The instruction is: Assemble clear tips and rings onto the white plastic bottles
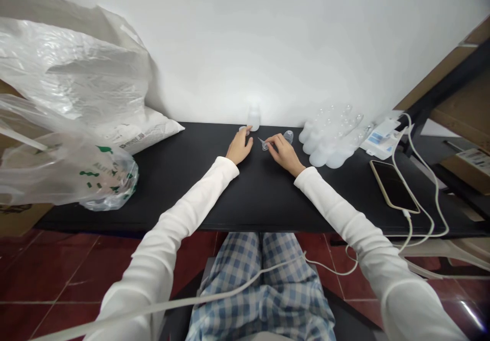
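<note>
Here your right hand (284,152) pinches the clear pointed piece (264,146) on the frosted bottle (253,118)'s near right, while your left hand (239,147), grip impossible to tell, reaches its near left, where a stray fingertip could topple it.

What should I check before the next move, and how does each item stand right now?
1. Bottle upright: ok, standing near the wall.
2. Right hand at the small clear piece: ok, fingertips at it.
3. Left hand gripping the small round piece: cannot tell, fingers partly hide it.
4. Clear cap close by: ok, just beyond the right hand.
5. Phone clear of both hands: ok, well apart.
6. Lap free of cable: not ok, one crosses it.
</note>
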A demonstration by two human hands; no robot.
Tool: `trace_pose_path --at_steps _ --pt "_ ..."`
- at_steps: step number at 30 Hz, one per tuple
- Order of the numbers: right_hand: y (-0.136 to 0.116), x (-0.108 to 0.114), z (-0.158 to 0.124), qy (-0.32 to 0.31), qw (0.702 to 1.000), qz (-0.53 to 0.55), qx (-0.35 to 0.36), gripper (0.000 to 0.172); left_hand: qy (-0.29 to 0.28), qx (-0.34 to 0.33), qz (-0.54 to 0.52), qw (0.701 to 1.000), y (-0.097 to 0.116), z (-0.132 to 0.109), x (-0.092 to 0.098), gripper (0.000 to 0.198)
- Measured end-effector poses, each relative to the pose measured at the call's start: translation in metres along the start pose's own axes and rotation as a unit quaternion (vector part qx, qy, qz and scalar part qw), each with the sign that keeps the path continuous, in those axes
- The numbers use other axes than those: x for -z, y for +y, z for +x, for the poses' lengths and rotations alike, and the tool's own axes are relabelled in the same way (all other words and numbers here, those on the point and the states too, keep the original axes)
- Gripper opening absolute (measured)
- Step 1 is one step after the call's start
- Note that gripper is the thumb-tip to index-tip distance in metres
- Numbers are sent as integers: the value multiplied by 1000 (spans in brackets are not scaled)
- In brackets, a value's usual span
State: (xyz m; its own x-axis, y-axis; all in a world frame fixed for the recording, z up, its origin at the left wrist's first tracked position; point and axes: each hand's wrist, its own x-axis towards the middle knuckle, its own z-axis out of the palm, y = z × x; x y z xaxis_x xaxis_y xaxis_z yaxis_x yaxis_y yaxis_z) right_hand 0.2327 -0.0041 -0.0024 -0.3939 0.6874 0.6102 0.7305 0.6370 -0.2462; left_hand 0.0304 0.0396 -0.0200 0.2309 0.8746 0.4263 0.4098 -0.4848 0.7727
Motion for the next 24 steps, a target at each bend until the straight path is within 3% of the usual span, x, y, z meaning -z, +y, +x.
trace_pose_path --at_steps 2,4,8,13,16,19,21,24 --pt "0 -1 0 2 1000 -2 -3 30 10 -25 118 993 -7 4 2 56" --pt "0 -3 0 -3 1000 -10 -2 31 -7 -12 169 985 -13 7 0 57" --pt "2 -6 -1 -19 999 -22 -17 29 -12 12 201 979 -18 9 -4 44" --pt "6 -4 -2 -27 999 -18 -21 26 36 27 185 982 -9 -1 -4 22" --pt "7 -4 -3 -41 999 -4 -8 23 58 61 113 990 -1 -7 -5 21" --pt "5 -4 -3 -55 998 27 15 22 69 127 -26 989 11 -10 -9 21" --pt "2 -5 -4 -51 997 43 35 22 66 204 -170 962 20 -11 -12 17" --pt "0 -5 -5 -22 998 40 42 22 30 273 -362 891 33 -13 -17 16"
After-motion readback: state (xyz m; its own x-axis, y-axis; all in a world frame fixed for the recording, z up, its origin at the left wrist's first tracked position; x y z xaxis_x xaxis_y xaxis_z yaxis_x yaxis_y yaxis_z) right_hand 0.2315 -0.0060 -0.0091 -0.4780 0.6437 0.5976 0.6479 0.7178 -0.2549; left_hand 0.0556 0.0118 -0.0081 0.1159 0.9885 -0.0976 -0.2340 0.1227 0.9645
